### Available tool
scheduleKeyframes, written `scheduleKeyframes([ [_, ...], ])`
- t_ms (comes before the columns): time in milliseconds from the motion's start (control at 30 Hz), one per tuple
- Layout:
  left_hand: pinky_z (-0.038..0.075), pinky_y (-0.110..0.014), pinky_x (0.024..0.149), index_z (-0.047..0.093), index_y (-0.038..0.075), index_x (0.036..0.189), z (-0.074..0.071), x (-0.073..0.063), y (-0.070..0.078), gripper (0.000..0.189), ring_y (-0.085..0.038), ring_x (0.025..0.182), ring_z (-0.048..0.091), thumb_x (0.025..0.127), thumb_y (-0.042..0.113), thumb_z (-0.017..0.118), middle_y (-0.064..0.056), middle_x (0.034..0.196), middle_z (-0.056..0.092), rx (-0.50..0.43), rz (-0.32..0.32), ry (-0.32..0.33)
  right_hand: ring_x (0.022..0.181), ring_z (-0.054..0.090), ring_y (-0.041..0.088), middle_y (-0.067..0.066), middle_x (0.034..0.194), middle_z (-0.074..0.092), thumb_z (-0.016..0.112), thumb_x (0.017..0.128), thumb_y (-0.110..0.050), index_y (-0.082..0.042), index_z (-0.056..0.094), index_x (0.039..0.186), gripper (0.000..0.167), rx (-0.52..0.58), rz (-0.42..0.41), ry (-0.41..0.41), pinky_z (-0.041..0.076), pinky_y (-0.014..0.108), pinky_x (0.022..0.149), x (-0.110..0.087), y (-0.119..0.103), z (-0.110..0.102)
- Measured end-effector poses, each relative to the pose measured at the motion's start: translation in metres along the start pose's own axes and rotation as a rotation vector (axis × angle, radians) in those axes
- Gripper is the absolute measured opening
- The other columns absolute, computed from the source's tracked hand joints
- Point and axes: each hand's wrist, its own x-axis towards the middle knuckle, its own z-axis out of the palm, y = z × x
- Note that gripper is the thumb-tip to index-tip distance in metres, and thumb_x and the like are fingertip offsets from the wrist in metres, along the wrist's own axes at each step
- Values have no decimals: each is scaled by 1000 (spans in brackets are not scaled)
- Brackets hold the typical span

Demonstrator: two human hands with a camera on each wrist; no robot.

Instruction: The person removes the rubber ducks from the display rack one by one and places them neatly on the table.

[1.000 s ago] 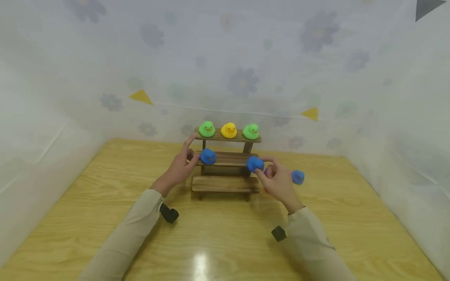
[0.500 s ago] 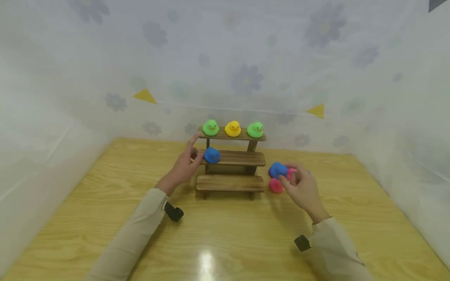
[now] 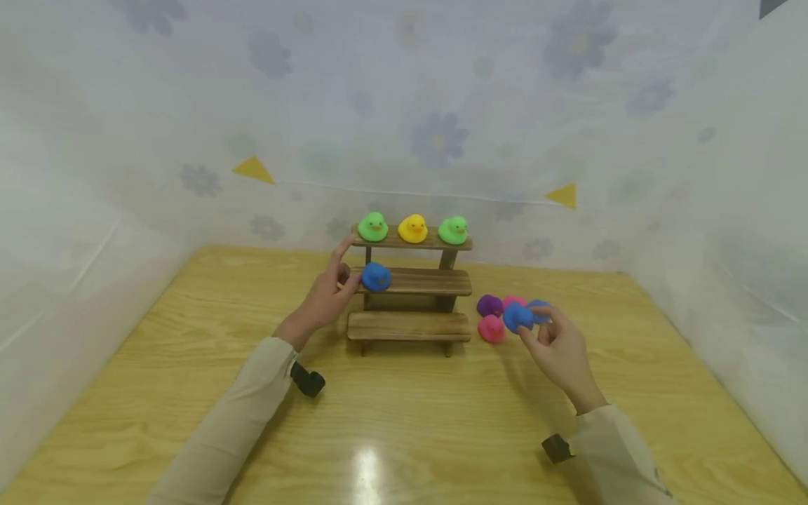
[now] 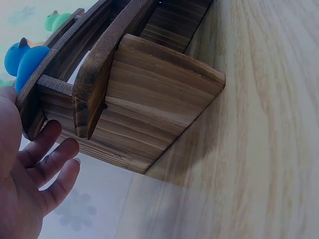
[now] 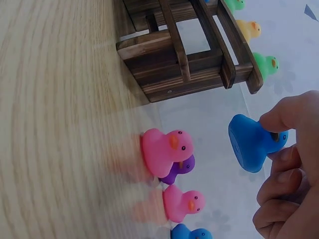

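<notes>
A three-step wooden stand [image 3: 410, 326] is on the table, with a blue rubber duck [image 3: 376, 277] at the left end of its middle step. My left hand [image 3: 318, 301] is at the stand's left side, index fingertip at the top step's end and thumb beside that duck. In the left wrist view its other fingers are loosely bent below the step. My right hand [image 3: 562, 351] pinches another blue rubber duck [image 5: 251, 142] between thumb and fingers, raised above the table to the right of the stand. On the top step sit green [image 3: 373, 227], yellow [image 3: 413, 229] and green [image 3: 453, 230] ducks.
Right of the stand, a purple duck [image 3: 489, 306], a front pink duck [image 3: 492, 328], a second pink duck [image 5: 182, 203] and a further blue duck [image 5: 190, 232] cluster on the wood-grain table [image 3: 410, 421]. Floral sheeting [image 3: 379, 105] encloses the back and sides.
My right hand has carried its blue duck from the right end of the middle step out over the cluster of ducks. My left hand has kept its place at the stand.
</notes>
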Motion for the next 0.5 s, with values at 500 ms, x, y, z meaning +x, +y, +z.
scheduleKeyframes([
  [500,39,-28,61,13,0,153,2,1,0,60,-17,63,41,101,1,43,-12,75,48,1,-36,7,42,31,1,-5,54,37,68,88,-8,3,58,115,30,6,122,-58,29,22,38,-6,19,-7],
])
